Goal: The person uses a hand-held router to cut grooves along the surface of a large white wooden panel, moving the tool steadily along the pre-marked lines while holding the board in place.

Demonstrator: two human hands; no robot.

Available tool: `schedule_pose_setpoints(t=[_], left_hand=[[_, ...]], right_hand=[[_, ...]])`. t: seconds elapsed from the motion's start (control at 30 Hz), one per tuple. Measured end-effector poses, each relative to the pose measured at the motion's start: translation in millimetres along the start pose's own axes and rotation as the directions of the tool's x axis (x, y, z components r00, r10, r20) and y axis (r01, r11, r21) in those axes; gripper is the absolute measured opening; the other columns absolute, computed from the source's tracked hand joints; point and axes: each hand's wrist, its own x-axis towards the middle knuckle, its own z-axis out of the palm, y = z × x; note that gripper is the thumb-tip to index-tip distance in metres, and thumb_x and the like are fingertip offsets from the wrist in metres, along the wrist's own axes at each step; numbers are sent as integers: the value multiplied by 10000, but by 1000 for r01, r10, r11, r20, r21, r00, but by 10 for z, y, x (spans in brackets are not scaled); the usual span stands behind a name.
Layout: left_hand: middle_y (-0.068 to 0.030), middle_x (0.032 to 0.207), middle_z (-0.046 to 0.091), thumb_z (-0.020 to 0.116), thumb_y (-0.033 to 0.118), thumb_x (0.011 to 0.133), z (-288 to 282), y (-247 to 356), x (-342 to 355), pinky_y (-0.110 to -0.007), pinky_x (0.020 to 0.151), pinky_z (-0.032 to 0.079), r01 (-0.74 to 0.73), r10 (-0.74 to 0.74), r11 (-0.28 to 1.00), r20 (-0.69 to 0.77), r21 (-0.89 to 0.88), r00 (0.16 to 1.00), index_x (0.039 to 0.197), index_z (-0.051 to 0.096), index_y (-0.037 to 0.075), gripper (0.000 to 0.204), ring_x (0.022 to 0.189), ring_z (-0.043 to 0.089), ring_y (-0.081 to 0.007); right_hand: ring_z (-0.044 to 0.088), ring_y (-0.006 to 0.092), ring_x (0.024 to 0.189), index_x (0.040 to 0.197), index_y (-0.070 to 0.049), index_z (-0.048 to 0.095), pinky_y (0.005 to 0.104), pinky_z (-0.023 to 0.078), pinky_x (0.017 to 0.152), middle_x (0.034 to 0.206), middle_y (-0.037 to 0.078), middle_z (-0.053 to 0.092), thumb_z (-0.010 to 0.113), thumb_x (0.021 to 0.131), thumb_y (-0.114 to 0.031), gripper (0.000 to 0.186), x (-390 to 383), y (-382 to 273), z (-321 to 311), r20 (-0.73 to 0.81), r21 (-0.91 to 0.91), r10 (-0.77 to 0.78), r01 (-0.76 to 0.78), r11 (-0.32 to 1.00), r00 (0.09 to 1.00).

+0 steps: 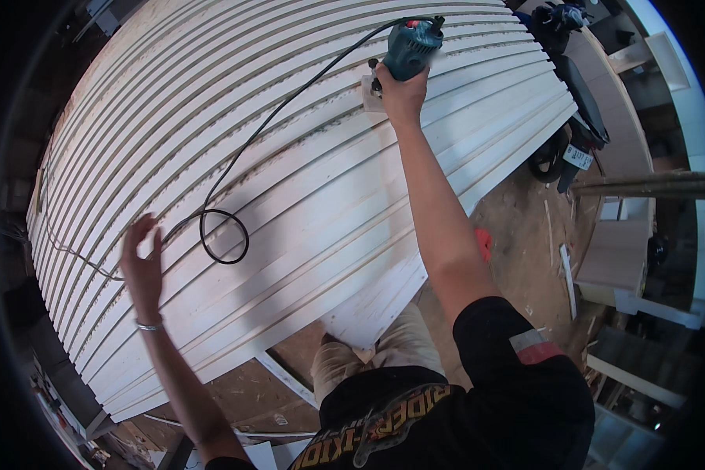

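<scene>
My right hand (403, 95) is closed around the lower body of a teal handheld trim router (412, 48). The router's pale square base (373, 95) rests on a large white panel (305, 258) cut with long parallel grooves. A black power cord (278, 113) leaves the router's top, runs left across the panel and makes a loop. Left of that loop, my left hand (141, 262) is raised over the panel, thumb and fingers apart. The cord passes close behind it; no grip on it shows.
Sawdust lies along several grooves. A thinner grey cord (78, 254) runs over the left part of the panel. Beyond the right edge stands a parked motorcycle (576, 133). A red item (483, 244) and wood strips (567, 282) lie on the brown floor (525, 227).
</scene>
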Motion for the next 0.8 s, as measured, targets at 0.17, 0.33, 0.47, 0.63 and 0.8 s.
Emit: schedule_pose_setpoints(t=[0.17, 0.33, 0.47, 0.63, 0.8], left_hand=[[-123, 1159, 719, 739, 70, 909, 1286, 1678, 283, -388, 941, 546, -219, 258, 951, 176, -217, 950, 1158, 710, 49, 251, 1088, 690, -296], [-179, 1181, 705, 679, 150, 962, 2572, 2253, 1072, -447, 1023, 489, -235, 247, 963, 84, -131, 965, 1148, 701, 9, 234, 1122, 646, -390], [-218, 1194, 714, 697, 240, 960, 3107, 2512, 1263, -500, 1051, 444, -152, 153, 988, -72, 29, 986, 1212, 703, 29, 329, 1074, 661, -410], [-215, 1155, 725, 656, 268, 1000, 3267, 2646, 1245, -467, 1019, 467, -101, 131, 956, -94, 274, 987, 1242, 686, 17, 350, 1148, 651, -379], [-202, 1149, 675, 604, 308, 1028, 3306, 2751, 1275, -481, 1012, 442, -74, 93, 974, -80, 213, 992, 1282, 673, 4, 401, 1096, 615, -387]], right_hand=[[687, 290, 1021, 1342, -30, 464, 405, 546, 895, 1162, 157, 673, 837, 781, -130, 682, 431, 163, -307, 15, -1, 8, -8, 1000, 1000], [672, 320, 996, 1256, -16, 524, 413, 525, 890, 1112, 167, 673, 838, 742, -108, 610, 944, 448, -620, 0, 76, -19, 19, 997, 1000], [636, 345, 995, 1213, -11, 525, 435, 504, 885, 1084, 175, 635, 827, 725, -100, 581, 1383, 617, -871, 24, 96, -25, 23, 995, 999], [671, 253, 948, 1257, -15, 497, 367, 537, 863, 1068, 139, 680, 837, 766, -119, 606, 1902, 877, -1248, 32, 21, -31, 30, 999, 999], [626, 445, 1010, 1207, 22, 503, 484, 499, 873, 1078, 251, 626, 832, 728, -112, 596, 2468, 1089, -1596, 13, 48, -69, 68, 997, 998]])
